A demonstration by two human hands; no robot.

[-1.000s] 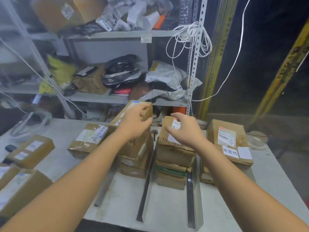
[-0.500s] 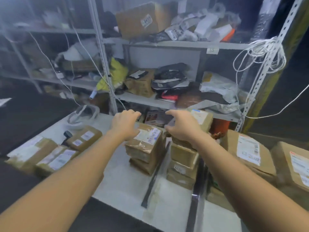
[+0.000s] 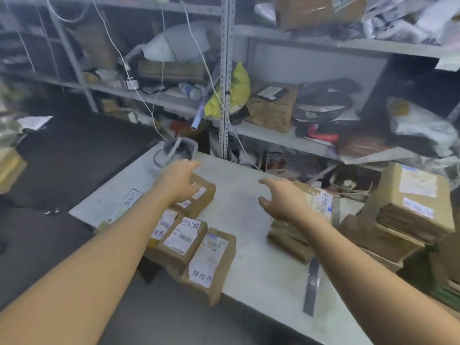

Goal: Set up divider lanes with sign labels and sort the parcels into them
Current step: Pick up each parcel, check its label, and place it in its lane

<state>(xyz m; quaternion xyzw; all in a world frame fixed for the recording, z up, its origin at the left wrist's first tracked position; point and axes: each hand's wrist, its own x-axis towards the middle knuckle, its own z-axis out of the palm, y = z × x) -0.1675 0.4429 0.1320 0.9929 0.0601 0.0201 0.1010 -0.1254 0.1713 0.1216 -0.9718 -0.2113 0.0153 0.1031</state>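
Several brown cardboard parcels lie on the white table [image 3: 239, 207]. My left hand [image 3: 178, 179] hovers with relaxed fingers over a parcel [image 3: 199, 196] at the back left; contact with it is unclear. Three more parcels lie nearer, one with a white sign label [image 3: 185, 235] and one hanging over the table's front edge [image 3: 210, 262]. My right hand [image 3: 281, 199] is open, fingers spread, in front of a low parcel stack [image 3: 302, 220]. A taller stack [image 3: 410, 202] stands at the right. A dark metal divider strip [image 3: 311, 286] lies near the front edge.
Metal shelving [image 3: 225, 70] behind the table is crammed with bags, boxes and hanging white cables. A roll of clear tape [image 3: 174, 151] sits at the table's back left corner. Dark floor lies to the left, with a box [image 3: 10, 168] at the far left edge.
The view has swung left. Both hands have left the parcel stacks they touched and now reach over the left side of the table, empty and open.
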